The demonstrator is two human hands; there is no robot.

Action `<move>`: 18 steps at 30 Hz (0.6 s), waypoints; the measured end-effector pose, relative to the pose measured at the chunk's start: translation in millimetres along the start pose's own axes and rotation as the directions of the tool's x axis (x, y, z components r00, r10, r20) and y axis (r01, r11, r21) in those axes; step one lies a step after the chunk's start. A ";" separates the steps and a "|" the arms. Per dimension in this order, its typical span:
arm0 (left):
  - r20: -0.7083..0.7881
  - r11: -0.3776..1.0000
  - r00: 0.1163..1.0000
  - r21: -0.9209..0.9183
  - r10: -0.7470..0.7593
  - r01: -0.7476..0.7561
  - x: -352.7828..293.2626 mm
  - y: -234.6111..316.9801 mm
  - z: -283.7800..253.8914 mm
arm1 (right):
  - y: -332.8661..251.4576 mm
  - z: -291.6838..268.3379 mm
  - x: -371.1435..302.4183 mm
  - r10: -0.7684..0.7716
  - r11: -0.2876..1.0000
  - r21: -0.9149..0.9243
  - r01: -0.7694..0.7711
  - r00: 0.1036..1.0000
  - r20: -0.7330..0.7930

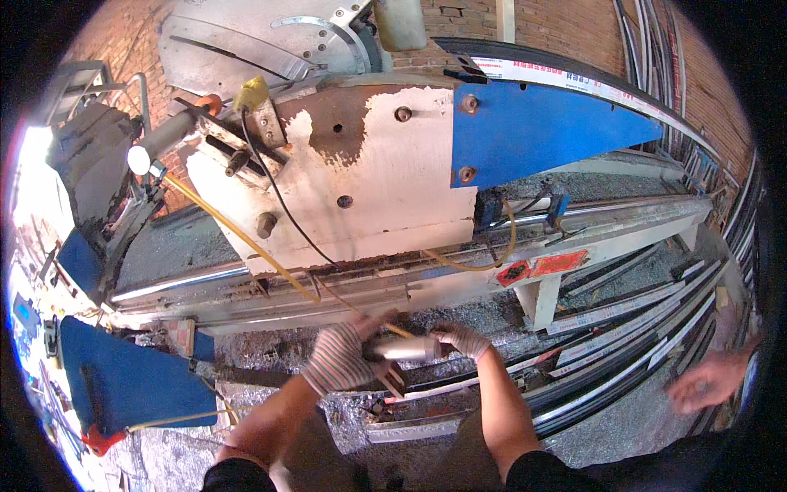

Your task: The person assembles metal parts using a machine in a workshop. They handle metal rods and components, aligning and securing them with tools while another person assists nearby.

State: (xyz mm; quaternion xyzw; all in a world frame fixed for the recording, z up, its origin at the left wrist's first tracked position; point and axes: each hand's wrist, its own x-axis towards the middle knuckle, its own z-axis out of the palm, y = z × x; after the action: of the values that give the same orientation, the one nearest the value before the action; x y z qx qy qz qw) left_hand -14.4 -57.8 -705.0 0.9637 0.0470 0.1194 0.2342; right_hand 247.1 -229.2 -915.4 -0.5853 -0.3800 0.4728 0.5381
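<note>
Both of my hands wear striped work gloves with the fingers partly bare. Between them is a short silver metal cylinder, lying roughly level in front of the machine's lower rail. My left hand is closed around its left end, and some of those fingers are blurred. At the other end, my right hand has its fingers closed on the tip. A thin yellow hose runs down to the cylinder from the machine. Below the left hand a small brownish forked piece sticks out; its link to the cylinder is unclear.
A large machine with a worn white plate and a blue panel stands ahead. Another person's bare hand reaches in at the right. Long metal profiles lie below the rail. A blue guard is at the lower left.
</note>
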 end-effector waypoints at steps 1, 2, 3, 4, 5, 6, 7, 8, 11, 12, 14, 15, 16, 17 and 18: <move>-0.041 0.999 0.999 0.036 -0.008 0.010 5.0 11.6 -19.3 | 4.2 0.4 4.8 0.034 0.999 -0.013 -0.034 0.999 -0.004; -0.127 0.995 0.987 0.034 0.100 -0.097 11.6 21.6 -40.9 | 10.1 1.7 9.2 0.034 0.982 -0.181 -0.048 0.996 -0.081; -0.197 0.986 0.968 0.094 0.153 -0.137 17.1 33.0 -60.5 | 16.3 0.6 11.7 0.033 0.987 -0.156 -0.041 0.998 -0.057; -0.260 0.980 0.947 -0.016 0.188 -0.199 25.3 44.1 -79.1 | 22.7 0.7 16.0 0.043 0.982 -0.182 -0.054 0.997 -0.059; -0.324 0.972 0.936 -0.131 0.141 -0.193 34.8 56.2 -93.9 | 28.4 -0.9 18.4 0.052 0.974 -0.215 -0.065 0.997 -0.064; -0.375 0.985 0.921 -0.089 0.106 -0.149 37.7 68.1 -109.7 | 33.6 -1.8 20.9 0.055 0.968 -0.241 -0.069 0.996 -0.067; -0.406 0.981 0.894 0.110 0.189 -0.157 48.8 76.5 -129.4 | 37.5 -3.4 22.9 0.059 0.962 -0.262 -0.075 0.996 -0.066; -0.451 0.986 0.889 -0.103 0.072 -0.132 59.4 86.3 -140.1 | 41.0 -4.2 23.9 0.060 0.956 -0.282 -0.076 0.996 -0.065; -0.465 0.977 0.878 -0.108 0.114 -0.185 85.8 105.9 -184.1 | 45.3 -6.0 26.4 0.064 0.937 -0.341 -0.083 0.996 -0.066; -0.459 0.961 0.861 -0.050 0.220 -0.273 92.1 110.6 -195.4 | 45.7 -5.5 27.2 0.067 0.932 -0.351 -0.086 0.996 -0.066; -0.461 0.980 0.870 0.006 0.177 -0.196 100.7 117.1 -213.5 | 46.4 -4.4 28.8 0.067 0.925 -0.369 -0.087 0.996 -0.065; -0.472 0.979 0.859 0.052 0.198 -0.198 103.0 119.0 -218.9 | 47.1 -4.1 29.3 0.067 0.923 -0.376 -0.086 0.996 -0.063; -0.489 0.977 0.846 0.102 0.213 -0.187 105.0 120.0 -223.3 | 47.9 -3.9 30.9 0.066 0.919 -0.384 -0.085 0.996 -0.062; -0.478 0.973 0.848 0.072 0.226 -0.219 107.8 120.4 -226.6 | 49.2 -3.8 32.0 0.064 0.915 -0.394 -0.083 0.996 -0.061; -0.470 0.967 0.846 0.078 0.250 -0.242 109.6 119.8 -228.9 | 50.7 -4.0 32.8 0.061 0.912 -0.401 -0.080 0.996 -0.060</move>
State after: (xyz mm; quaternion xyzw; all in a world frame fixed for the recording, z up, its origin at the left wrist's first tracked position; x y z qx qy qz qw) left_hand 38.1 -47.2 -429.5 0.9044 -0.0199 0.3812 0.1904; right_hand 256.4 -205.8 -970.4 -0.7077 -0.4354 0.3896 0.3971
